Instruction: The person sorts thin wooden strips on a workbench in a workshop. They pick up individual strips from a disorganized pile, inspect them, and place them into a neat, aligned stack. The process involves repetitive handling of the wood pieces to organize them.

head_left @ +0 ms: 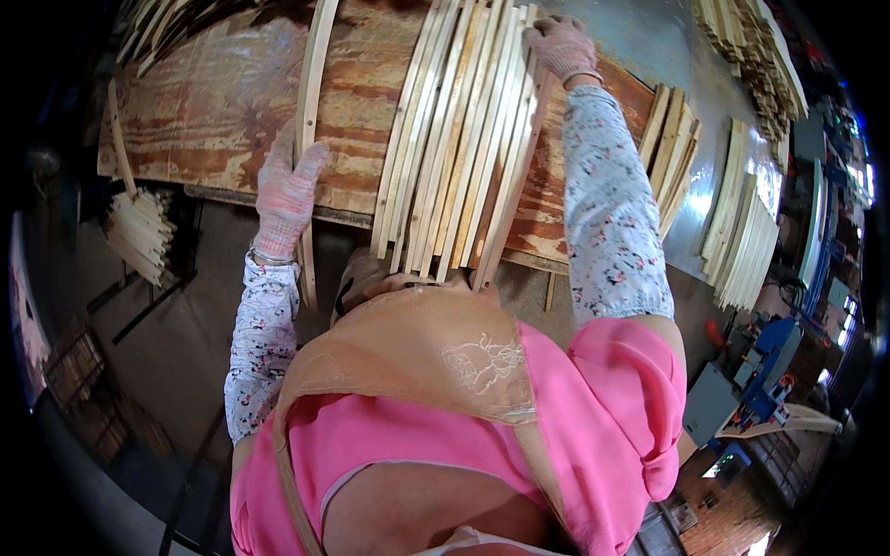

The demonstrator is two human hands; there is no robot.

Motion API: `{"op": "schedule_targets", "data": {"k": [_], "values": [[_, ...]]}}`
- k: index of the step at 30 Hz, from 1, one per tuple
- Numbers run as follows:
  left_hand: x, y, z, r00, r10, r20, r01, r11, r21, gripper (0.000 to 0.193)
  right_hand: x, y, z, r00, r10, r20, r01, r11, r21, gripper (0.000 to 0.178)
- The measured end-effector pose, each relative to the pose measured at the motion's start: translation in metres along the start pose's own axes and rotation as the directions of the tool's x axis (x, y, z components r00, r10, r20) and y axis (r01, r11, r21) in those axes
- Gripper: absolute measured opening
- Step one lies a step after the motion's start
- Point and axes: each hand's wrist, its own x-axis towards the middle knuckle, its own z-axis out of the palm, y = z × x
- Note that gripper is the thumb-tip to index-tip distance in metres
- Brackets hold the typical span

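My left hand (289,190), in a pinkish knitted glove, grips a long pale wooden strip (316,79) that runs away from me past the table's near edge. To its right, a row of several similar wooden strips (454,139) lies side by side on the worn plywood tabletop (222,102), the near ends jutting out over the edge by my apron. My gloved right hand (564,48) is at the far right side of that row. Its fingers are curled round the outermost wooden strip (519,176), partly hidden from view.
More strips are stacked at the table's far left (171,28). A bundle of short pieces (139,236) sits low at the left. Right of the table lie short strips (669,139), another stack (746,222) and a large pile (756,56). Blue machinery (769,357) stands farther right.
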Motion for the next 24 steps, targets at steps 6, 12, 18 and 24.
{"op": "schedule_targets", "data": {"k": [6,12,18,24], "values": [[-0.026,-0.023,-0.023,0.993,0.026,-0.114,0.014,0.941,0.339,0.072,-0.053,0.015,-0.047,0.963,0.255,-0.089,-0.004,0.344,0.939,0.05],[-0.039,-0.005,-0.035,0.988,0.112,-0.107,-0.06,0.913,0.404,0.064,-0.213,-0.086,-0.079,0.874,0.327,0.359,-0.388,0.027,0.921,0.037],[-0.048,-0.026,-0.073,0.977,0.207,-0.041,-0.206,0.978,0.034,0.063,-0.217,-0.138,-0.129,0.996,-0.044,0.083,-0.093,-0.279,0.956,0.071],[-0.079,-0.02,-0.158,0.883,0.457,-0.101,-0.43,0.878,0.212,0.068,-0.221,-0.346,-0.155,0.982,-0.172,-0.075,-0.004,-0.421,0.907,0.07]]}}
